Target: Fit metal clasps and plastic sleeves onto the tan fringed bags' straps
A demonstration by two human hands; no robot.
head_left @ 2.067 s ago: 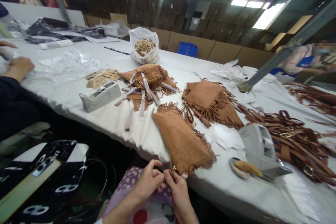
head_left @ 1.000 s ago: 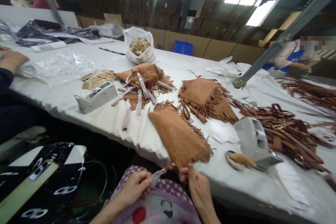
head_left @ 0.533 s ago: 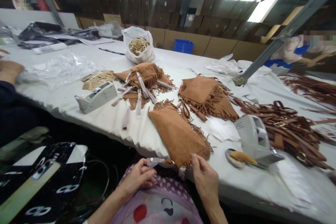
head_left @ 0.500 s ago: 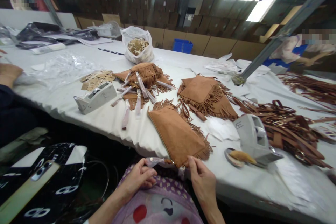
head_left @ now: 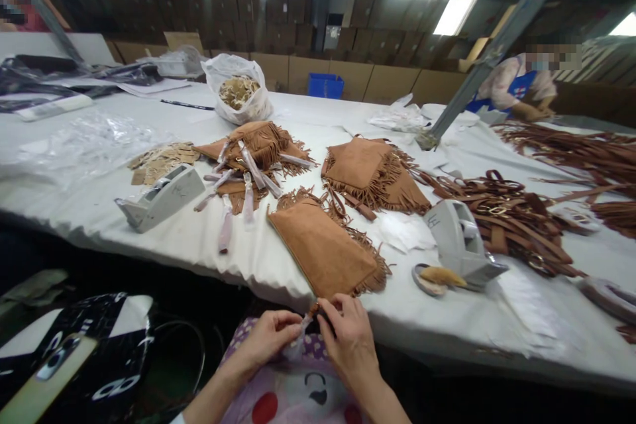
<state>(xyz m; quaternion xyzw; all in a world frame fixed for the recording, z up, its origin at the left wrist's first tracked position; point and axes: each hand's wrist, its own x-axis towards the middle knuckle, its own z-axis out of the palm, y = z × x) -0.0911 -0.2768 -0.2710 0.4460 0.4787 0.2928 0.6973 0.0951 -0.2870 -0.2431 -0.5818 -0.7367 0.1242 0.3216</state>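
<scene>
A tan suede fringed bag (head_left: 325, 248) lies flat at the near edge of the white table (head_left: 124, 212), one corner hanging over. My left hand (head_left: 271, 336) and my right hand (head_left: 348, 338) meet just below that corner. Both pinch a small clear plastic wrap (head_left: 302, 333) around the bag's hanging zipper pull. The fingers of both hands are closed on it. A grey tape dispenser (head_left: 460, 245) stands to the right of the bag.
Two more piles of fringed bags (head_left: 258, 152) (head_left: 372, 175) lie further back. A second tape dispenser (head_left: 161, 199) sits at left. A heap of brown straps (head_left: 511, 218) lies at right, and a white bag of tags (head_left: 238, 96) behind. A person (head_left: 517, 83) works at far right.
My hands had moved apart with the plastic wrap in the left; now they are together again at the bag's near corner. The view has shifted slightly to the right.
</scene>
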